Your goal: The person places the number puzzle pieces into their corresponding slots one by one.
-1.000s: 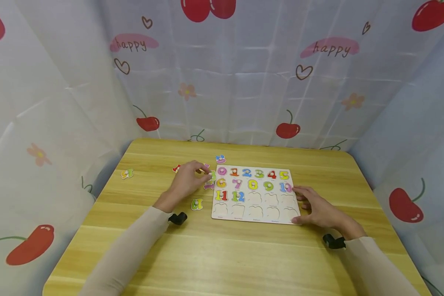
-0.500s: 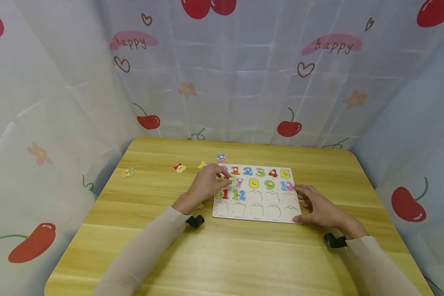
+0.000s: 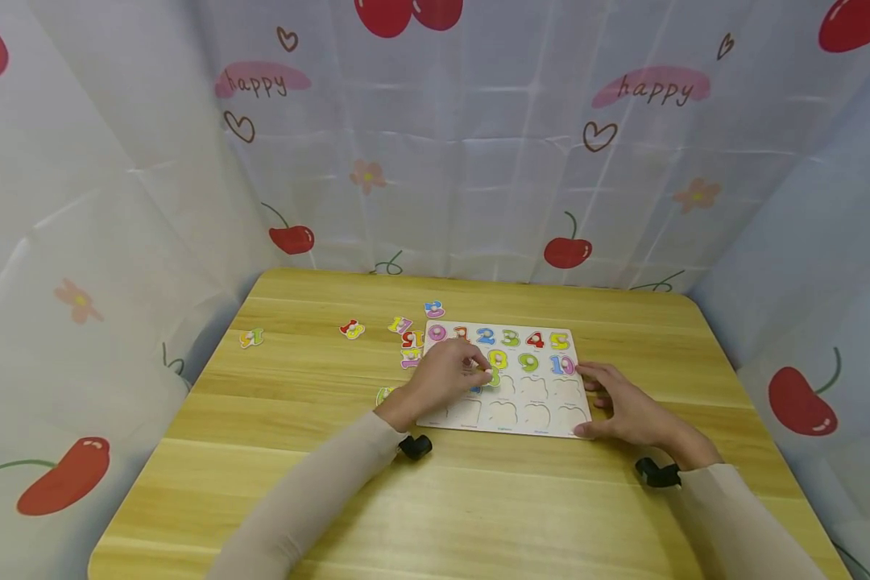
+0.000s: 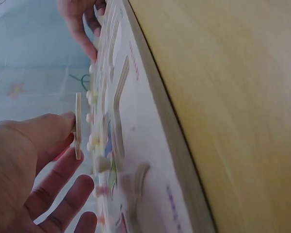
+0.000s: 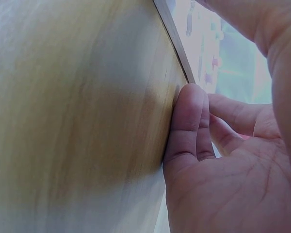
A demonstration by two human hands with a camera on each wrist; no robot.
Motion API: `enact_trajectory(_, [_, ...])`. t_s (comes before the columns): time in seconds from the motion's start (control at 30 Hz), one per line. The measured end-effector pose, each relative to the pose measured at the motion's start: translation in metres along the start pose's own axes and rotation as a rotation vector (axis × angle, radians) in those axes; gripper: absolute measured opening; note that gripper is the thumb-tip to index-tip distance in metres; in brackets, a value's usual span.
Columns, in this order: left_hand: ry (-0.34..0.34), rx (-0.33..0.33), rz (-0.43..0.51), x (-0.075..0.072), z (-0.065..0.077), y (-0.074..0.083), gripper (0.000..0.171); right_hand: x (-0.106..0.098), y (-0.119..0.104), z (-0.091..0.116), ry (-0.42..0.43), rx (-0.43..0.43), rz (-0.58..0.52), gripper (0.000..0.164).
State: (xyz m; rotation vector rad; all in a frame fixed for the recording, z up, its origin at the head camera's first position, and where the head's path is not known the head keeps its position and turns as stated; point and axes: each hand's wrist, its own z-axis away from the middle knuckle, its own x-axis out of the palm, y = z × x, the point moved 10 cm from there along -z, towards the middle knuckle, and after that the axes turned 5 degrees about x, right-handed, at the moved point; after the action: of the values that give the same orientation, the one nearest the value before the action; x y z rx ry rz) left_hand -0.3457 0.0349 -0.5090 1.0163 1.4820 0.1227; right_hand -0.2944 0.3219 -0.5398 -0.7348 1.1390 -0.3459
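Note:
My left hand [image 3: 445, 374] is over the number puzzle board [image 3: 503, 414], pinching a number piece [image 3: 494, 377] between thumb and finger. A green 3 shows on that piece; the rest of it is hidden by the fingers. In the left wrist view the piece [image 4: 78, 126] is edge-on, apart from the board and its pegs, with the other fingers spread below. My right hand [image 3: 627, 411] rests at the board's right edge, thumb on the near corner and fingertips farther up the side. Its fingers [image 5: 184, 126] lie against the table beside the board's edge in the right wrist view.
Left of the board lie loose number pieces: a red 15 [image 3: 412, 340], a blue-and-purple piece [image 3: 433, 309], a red-and-yellow piece [image 3: 351, 329] and several others. One piece [image 3: 251, 337] sits far left. Recesses without pieces [image 3: 536, 415] line the board's near rows. Cherry-print curtains [image 3: 435, 209] surround the wooden table [image 3: 551, 515].
My left hand has moved right from the loose pieces onto the board, carrying the number piece across to the third row. The right hand has stayed at the board's edge.

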Motion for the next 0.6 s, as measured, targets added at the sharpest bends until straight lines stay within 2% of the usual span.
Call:
enact_trajectory(0.23, [-0.032,0.028,-0.079,0.015,-0.006,0.011,0.008,0.000,0.000,0.000,-0.003,-0.001,-0.002,0.115])
enact_trajectory(0.47, [-0.038,-0.002,-0.076,0.025,-0.006,0.010,0.009,0.000,-0.002,0.000,-0.003,-0.003,-0.003,0.116])
enact_trajectory(0.6, [-0.035,0.001,-0.119,0.029,-0.007,0.011,0.009,0.000,-0.001,0.001,0.001,-0.005,0.003,0.115])
